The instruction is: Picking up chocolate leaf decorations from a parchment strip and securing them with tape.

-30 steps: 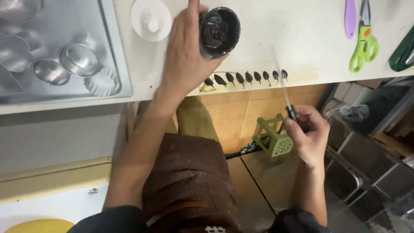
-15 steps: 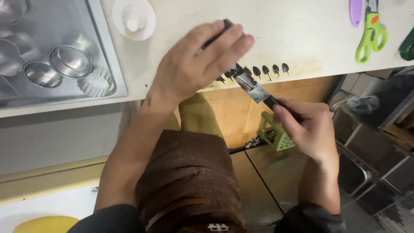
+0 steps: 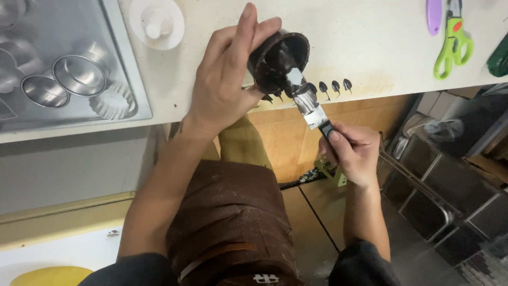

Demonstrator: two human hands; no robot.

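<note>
My left hand (image 3: 225, 79) grips a small dark cup (image 3: 275, 61) coated with chocolate, tilted on its side over the white counter's front edge, mouth facing right. My right hand (image 3: 352, 151) holds a flat metal spatula (image 3: 304, 98) by its black handle. The blade, smeared with chocolate, reaches into the cup's mouth. A row of small dark chocolate teardrop shapes (image 3: 334, 86) lies on the counter just right of the cup. I wear a brown apron (image 3: 227, 222).
A metal tray (image 3: 135, 100) at the left carries several round and fluted tins (image 3: 79, 74). A white round lid (image 3: 156, 22) lies behind my left hand. Green-handled scissors (image 3: 452, 45) and a purple tool (image 3: 434, 16) sit at the far right. A green object (image 3: 330, 172) and dark bins (image 3: 450, 175) are below the counter.
My left hand lifted the dark cup off the counter and tipped it toward me. My right hand rose from beside the green object, and the spatula blade went into the cup.
</note>
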